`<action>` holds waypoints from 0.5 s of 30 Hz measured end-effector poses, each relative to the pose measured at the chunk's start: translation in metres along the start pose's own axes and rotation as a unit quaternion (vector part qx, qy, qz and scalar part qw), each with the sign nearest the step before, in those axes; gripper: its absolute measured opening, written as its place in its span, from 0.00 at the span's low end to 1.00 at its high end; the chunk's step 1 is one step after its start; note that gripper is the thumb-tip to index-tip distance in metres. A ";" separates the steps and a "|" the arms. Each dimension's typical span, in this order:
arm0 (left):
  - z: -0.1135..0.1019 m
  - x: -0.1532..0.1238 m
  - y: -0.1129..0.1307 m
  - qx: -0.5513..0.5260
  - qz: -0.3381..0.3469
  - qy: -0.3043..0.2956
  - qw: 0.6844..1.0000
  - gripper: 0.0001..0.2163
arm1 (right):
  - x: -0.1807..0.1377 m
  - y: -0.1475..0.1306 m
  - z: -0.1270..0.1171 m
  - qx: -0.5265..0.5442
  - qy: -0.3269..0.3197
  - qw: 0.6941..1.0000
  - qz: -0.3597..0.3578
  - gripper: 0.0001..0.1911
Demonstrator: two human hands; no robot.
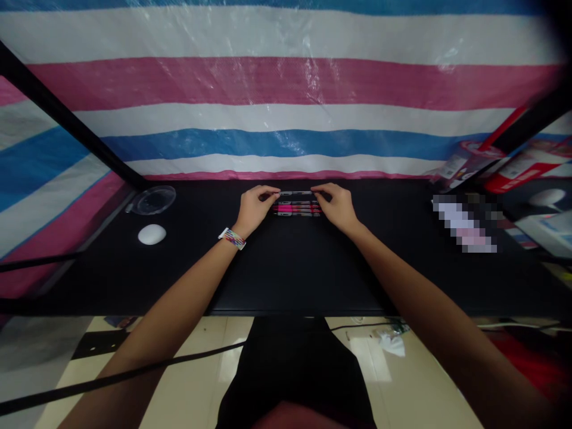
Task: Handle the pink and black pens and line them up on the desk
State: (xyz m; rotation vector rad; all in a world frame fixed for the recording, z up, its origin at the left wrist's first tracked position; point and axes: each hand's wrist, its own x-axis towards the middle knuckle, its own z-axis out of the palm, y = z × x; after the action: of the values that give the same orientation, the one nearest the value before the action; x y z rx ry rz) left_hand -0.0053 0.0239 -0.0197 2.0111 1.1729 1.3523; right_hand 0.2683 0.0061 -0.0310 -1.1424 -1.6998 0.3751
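Observation:
A slim pen [295, 192] with dark and clear parts lies crosswise near the back of the black table. My left hand [255, 208], with a colourful woven band at its wrist, pinches the pen's left end between thumb and fingers. At the other end, my right hand [336, 207] closes thumb and fingertips on it. Just in front, several pens [297, 208] lie side by side in a row, parallel to the held one. They show pink, red and black parts. The right fingers partly cover the row's right ends.
On the left of the black table [286, 268] are a clear plastic lid [154, 200] and a smooth white oval object [152, 234]. To the right stand a clear-and-red cup [465, 164] and a red-and-white container [527, 167]. A striped sheet [286, 83] hangs behind.

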 end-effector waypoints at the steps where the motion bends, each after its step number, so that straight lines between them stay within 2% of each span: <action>1: 0.000 0.000 -0.001 0.005 0.002 0.004 1.000 0.05 | 0.000 0.003 0.001 -0.016 -0.008 1.000 -0.003 0.14; 9: -0.004 0.000 0.004 0.098 -0.069 -0.027 0.992 0.07 | -0.001 0.009 0.003 -0.132 -0.042 0.990 0.011 0.16; 15: -0.003 0.001 0.002 0.114 -0.049 -0.037 0.992 0.07 | -0.002 0.011 0.003 -0.145 -0.056 0.987 0.034 0.17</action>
State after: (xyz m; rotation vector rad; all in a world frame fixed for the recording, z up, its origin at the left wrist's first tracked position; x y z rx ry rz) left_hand -0.0072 0.0231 -0.0160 2.1071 1.4285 1.1296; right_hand 0.2713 0.0110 -0.0413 -1.4161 -1.8606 0.2426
